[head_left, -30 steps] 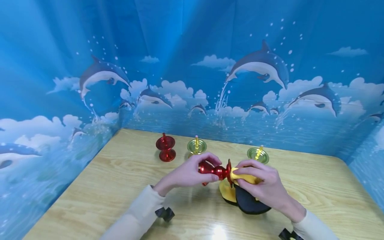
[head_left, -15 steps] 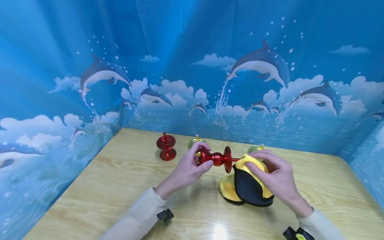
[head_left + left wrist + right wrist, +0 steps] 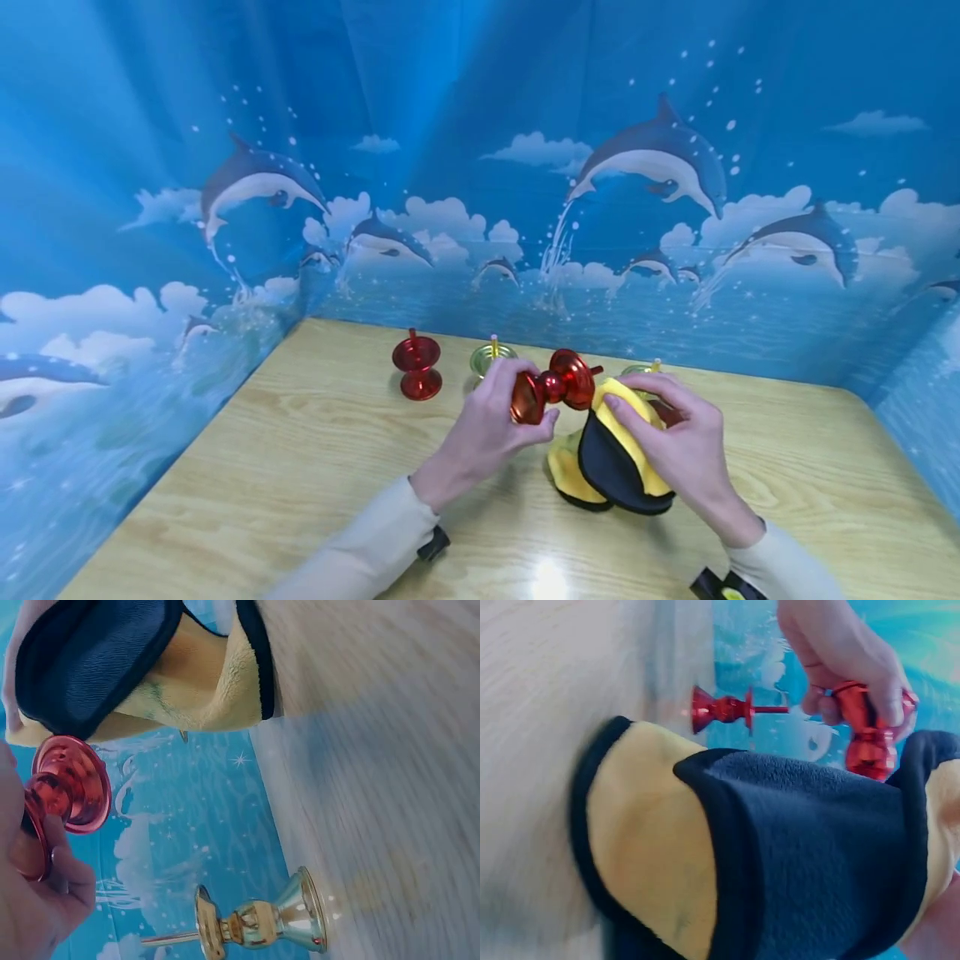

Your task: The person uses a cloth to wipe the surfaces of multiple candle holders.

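Observation:
My left hand (image 3: 480, 429) grips a shiny red candlestick (image 3: 553, 386) by its flared base, holding it sideways above the table. Its dish and short spike point right and a little upward. In my right hand (image 3: 686, 437), fingers and thumb pinch a folded cloth (image 3: 615, 458), yellow on one side and black on the other. The cloth's upper edge is right beside the candlestick's dish, while its lower part hangs down to the table. From the right wrist view, the cloth's dark side (image 3: 817, 847) covers part of the held candlestick (image 3: 870, 735).
Another red candlestick (image 3: 418, 367) stands upright at the back left of the wooden table (image 3: 300, 433). A gold candlestick (image 3: 489, 357) is behind my left hand, and a second gold one (image 3: 637, 368) is partly hidden behind my right hand. A dolphin-printed curtain (image 3: 450, 167) borders the table.
The cloth has come off the candlestick's spike, which it was wrapped around. My left hand has raised the candlestick and turned it so its base faces more toward me.

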Tool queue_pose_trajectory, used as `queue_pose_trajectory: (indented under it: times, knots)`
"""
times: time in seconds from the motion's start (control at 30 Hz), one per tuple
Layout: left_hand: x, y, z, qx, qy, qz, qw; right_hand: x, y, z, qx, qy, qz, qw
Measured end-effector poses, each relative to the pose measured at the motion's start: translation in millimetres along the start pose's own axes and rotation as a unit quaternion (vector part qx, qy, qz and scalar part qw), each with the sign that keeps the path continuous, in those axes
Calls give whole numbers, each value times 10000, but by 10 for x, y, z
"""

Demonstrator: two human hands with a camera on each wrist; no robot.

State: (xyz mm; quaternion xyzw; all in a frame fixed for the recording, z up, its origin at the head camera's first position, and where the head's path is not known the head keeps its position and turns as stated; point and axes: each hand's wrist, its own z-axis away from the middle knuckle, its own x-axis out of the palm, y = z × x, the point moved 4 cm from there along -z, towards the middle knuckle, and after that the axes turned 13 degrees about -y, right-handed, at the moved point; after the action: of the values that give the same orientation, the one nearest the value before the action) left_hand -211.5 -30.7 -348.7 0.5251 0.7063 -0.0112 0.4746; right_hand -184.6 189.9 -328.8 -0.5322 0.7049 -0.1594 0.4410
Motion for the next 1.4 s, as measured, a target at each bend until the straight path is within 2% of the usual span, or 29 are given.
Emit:
queue_pose_trajectory:
  times: [0.13, 0.37, 0.5, 0.67, 0.77, 1.03, 1.13, 1.27, 1.4]
  knots:
    - [-1, -5, -26, -75, 178, -248, 9995, -38, -27, -11, 57, 141, 26, 9999]
    - [1, 10, -61, -55, 136, -312, 9994, -45, -41, -8, 207, 189, -202, 9994]
    - [-6, 9, -71, -71, 118, -359, 9993, -30, -30, 3, 191, 206, -103, 9996]
    - [11, 74, -58, 407, -43, -410, 9983, 53, 9, 15, 177, 173, -17, 9997]
    - [18, 111, -55, 662, -8, -524, 9964, 103, 17, 13, 258, 293, 16, 9992]
    - [25, 121, -58, 867, 183, -978, 9913, 152, -39, -20, 108, 881, 479, 9949]
    - [40, 133, -59, 949, 225, -1179, 9882, 165, -57, -33, 63, 931, 539, 9942]
    - [66, 142, -54, 904, 254, -1229, 9880, 202, -56, -37, 112, 869, 551, 9946]
    - [80, 133, -56, 638, 302, -866, 9937, 223, -44, -31, 103, 867, 633, 9942]
